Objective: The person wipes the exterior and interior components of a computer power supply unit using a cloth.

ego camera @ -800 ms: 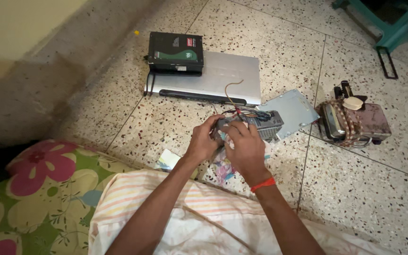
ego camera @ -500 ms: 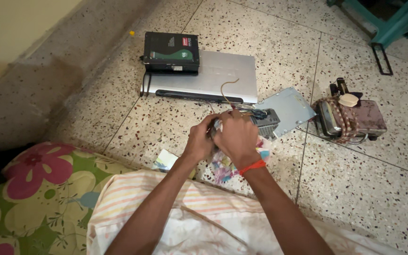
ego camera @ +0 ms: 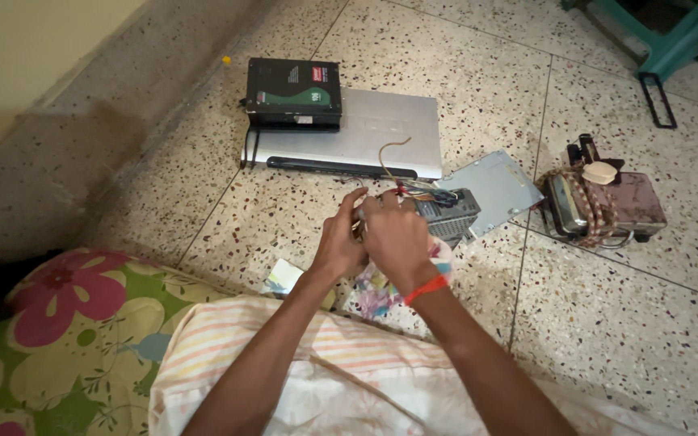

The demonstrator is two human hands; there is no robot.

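Observation:
A small grey metal power unit (ego camera: 451,213) with a vented side and a bundle of coloured wires (ego camera: 414,190) rests on the speckled floor. My left hand (ego camera: 339,238) and my right hand (ego camera: 395,234) are pressed together at its near end, fingers on the wires. My right hand covers what the fingers grip. A red thread band (ego camera: 424,289) circles my right wrist. A thin brown wire (ego camera: 390,153) curls up from the bundle.
A flat silver player (ego camera: 381,129) with a black box (ego camera: 293,90) on top lies beyond. A loose metal cover plate (ego camera: 496,184) and a cord-wrapped toaster (ego camera: 607,206) sit right. A floral cushion (ego camera: 66,323), patterned cloth (ego camera: 377,295) and teal frame (ego camera: 672,40) are around.
My right hand has slid left and closer over the unit's near end, meeting my left hand. The unit stays in place.

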